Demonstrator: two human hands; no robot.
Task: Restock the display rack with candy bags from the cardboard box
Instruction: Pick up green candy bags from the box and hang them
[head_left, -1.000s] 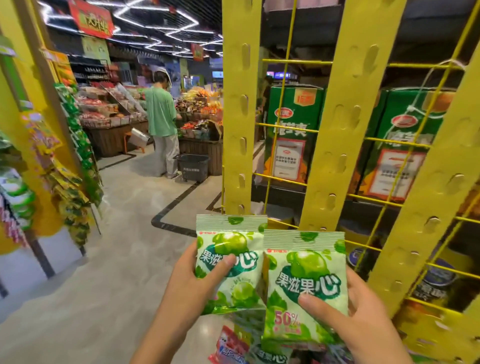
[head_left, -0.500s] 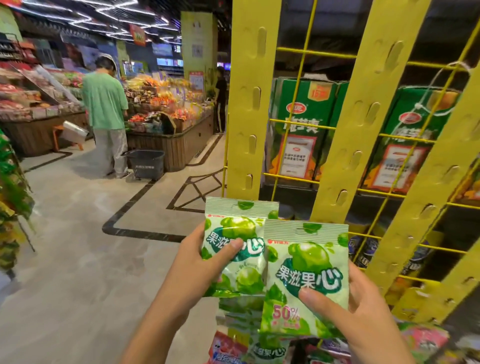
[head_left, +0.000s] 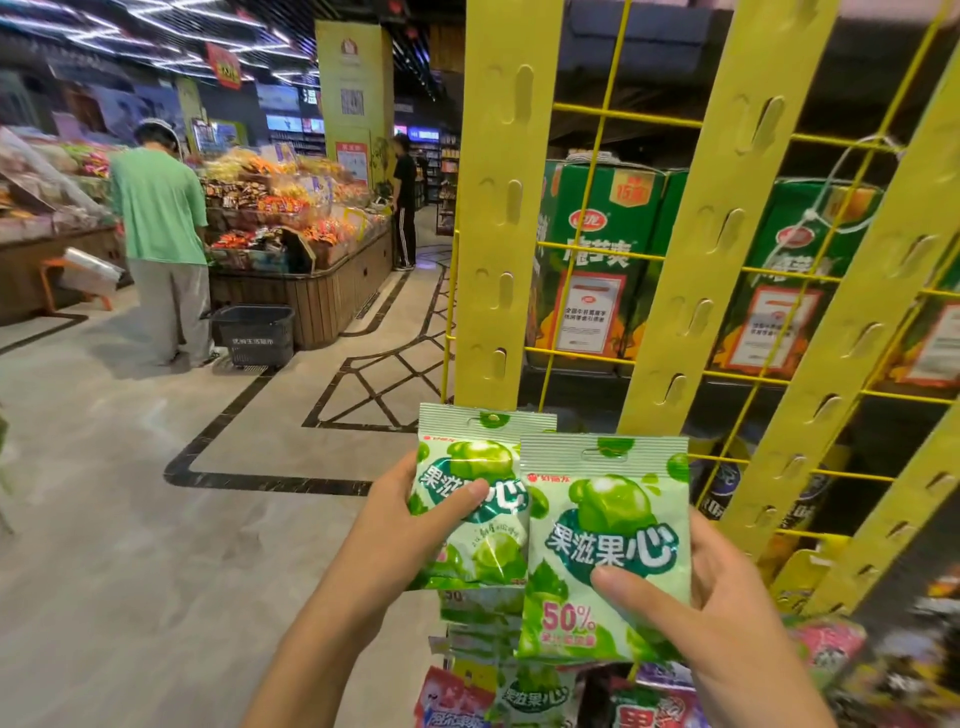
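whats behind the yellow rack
Behind the yellow rack stand green cartons. Lower down, dark packets show through the wires, too covered by its strips to identify.

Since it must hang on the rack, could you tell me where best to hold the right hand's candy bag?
Come from the right and pinch the candy bag low down, as the right hand does: it is upright, with its hang hole clear in the top strip.

I counted two green candy bags (head_left: 605, 499) held up, two shoppers (head_left: 156, 208) and one black basket (head_left: 253, 332) on the floor (head_left: 130, 493).
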